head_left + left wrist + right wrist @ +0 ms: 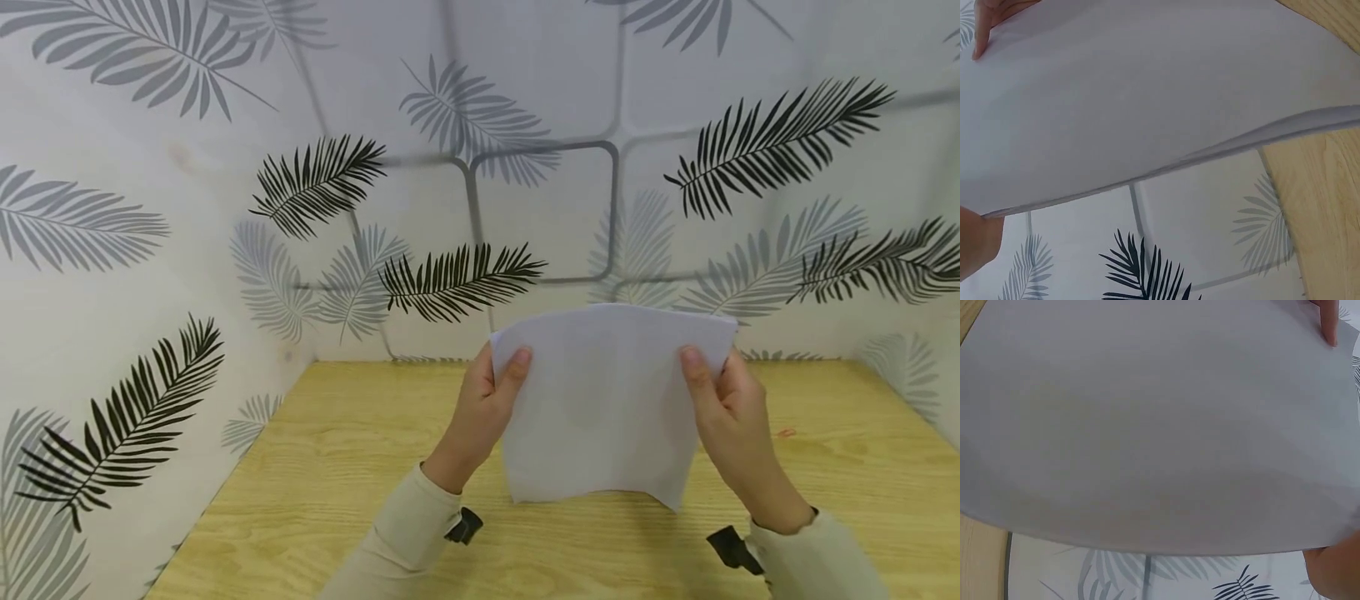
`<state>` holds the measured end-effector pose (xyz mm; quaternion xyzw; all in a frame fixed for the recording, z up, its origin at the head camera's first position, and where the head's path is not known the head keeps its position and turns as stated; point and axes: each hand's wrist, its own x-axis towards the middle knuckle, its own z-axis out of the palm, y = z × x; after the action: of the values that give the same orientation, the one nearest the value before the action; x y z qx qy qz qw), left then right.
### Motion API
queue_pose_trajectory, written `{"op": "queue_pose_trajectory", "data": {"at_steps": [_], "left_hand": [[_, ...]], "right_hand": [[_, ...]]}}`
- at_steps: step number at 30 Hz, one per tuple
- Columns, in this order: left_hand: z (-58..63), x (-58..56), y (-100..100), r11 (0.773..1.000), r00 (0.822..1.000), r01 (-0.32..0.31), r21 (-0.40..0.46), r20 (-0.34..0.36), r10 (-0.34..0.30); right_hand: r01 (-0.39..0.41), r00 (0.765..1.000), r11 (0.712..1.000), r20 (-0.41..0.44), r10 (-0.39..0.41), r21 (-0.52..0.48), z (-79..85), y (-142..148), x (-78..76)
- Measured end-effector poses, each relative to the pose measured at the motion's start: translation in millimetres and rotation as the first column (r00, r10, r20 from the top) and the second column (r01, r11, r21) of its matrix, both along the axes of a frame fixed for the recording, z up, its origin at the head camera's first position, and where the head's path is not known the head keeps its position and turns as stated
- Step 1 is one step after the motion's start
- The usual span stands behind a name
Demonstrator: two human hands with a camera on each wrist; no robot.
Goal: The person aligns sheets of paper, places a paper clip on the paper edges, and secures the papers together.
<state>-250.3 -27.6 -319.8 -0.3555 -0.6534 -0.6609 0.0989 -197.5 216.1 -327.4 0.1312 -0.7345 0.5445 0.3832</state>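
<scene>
White paper [600, 408] is held up above the table, its broad face toward me and its lower edge bowed. My left hand [483, 408] grips the upper left side, thumb on the near face and fingers behind. On the upper right side, my right hand [733, 408] holds it the same way. The left wrist view shows the paper [1147, 100] with a doubled side edge; whether it is one folded sheet or several sheets I cannot tell. In the right wrist view the paper [1160, 437] fills most of the picture. Fingers behind it are mostly hidden.
A wood-grain table [337, 467] lies below the hands. Behind and to the left rise pale walls [540, 217] with a leaf pattern. A tiny reddish thing [785, 432] is on the table right of the right hand. Black straps [465, 527] show at both cuffs.
</scene>
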Motion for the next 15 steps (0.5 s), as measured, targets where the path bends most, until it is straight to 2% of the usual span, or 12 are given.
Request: {"op": "queue_pose_trajectory", "data": {"at_steps": [2,4,6,8,12,15], "left_hand": [[3.2,-0.3,-1,0.999,0.999,0.037,0.011,-0.001,-0.037],[7.2,-0.8,-3,0.996,0.996,0.084,0.033,-0.01,-0.084],[11.1,-1.2,-3,0.988,0.99,0.14,0.066,-0.025,-0.139],[14.0,-1.2,-3,0.98,0.983,0.179,0.087,-0.049,-0.176],[15.6,-1.2,-3,0.976,0.978,0.201,0.087,-0.076,-0.195],[16.0,-0.3,-4,0.981,0.982,0.183,0.066,-0.057,-0.18]], "right_hand": [[-0.053,0.998,0.998,-0.036,0.053,-0.017,2.3,2,0.4],[-0.154,0.986,0.986,-0.077,0.15,-0.057,5.7,4,0.3],[-0.258,0.961,0.961,-0.125,0.245,-0.1,9.7,7,0.1],[-0.353,0.927,0.928,-0.183,0.329,-0.121,13.2,9,-1.5],[-0.413,0.89,0.904,-0.259,0.375,-0.111,16.5,10,-4.1],[-0.427,0.879,0.898,-0.284,0.383,-0.11,16.8,10,-5.5]]}}
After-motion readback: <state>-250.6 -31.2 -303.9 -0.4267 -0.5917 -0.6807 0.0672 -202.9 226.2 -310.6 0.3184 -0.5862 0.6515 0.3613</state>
